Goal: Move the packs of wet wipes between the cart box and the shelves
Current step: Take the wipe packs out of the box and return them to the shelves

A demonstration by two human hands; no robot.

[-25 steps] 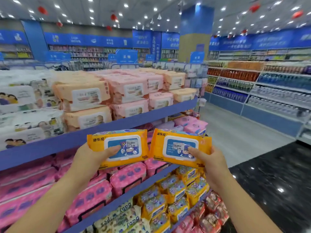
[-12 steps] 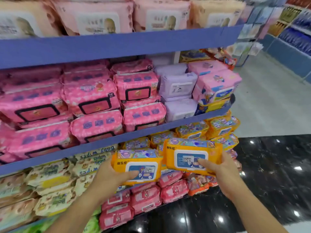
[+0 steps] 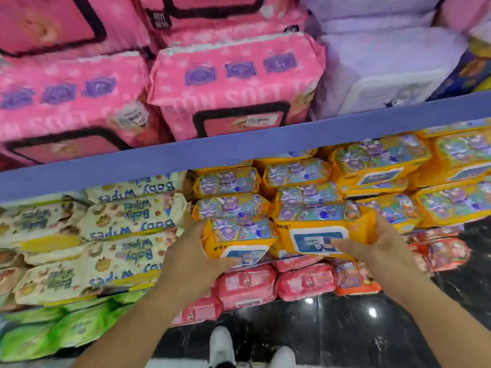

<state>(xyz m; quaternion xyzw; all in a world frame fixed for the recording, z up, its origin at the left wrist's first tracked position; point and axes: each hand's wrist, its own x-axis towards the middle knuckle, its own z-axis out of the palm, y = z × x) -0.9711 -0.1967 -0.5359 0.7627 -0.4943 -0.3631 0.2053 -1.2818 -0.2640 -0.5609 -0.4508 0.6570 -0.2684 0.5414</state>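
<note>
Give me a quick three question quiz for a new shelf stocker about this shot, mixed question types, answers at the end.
1. Multiple choice: what does the left hand hold? A) a green pack B) an orange pack C) nothing
2. True or false: the right hand is empty.
3. Fill in: the cream packs to the left of the hands are printed "Baby ____".

Key: 1 B. 2 False, it grips a second orange pack. 3 Wipes.
</note>
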